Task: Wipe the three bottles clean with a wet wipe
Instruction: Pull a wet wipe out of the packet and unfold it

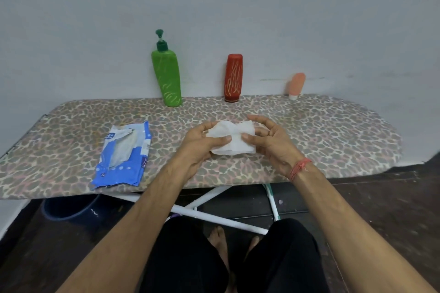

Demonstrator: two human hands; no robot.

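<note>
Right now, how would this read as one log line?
both hands: left hand, right hand hold wet wipe | bottles: untouched | pack: open

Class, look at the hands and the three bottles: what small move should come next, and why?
Probably reach for one bottle, perhaps the red bottle, nearest the hands. Both the left hand and right hand already hold the wipe, and all bottles stand untouched by the wall.
</note>
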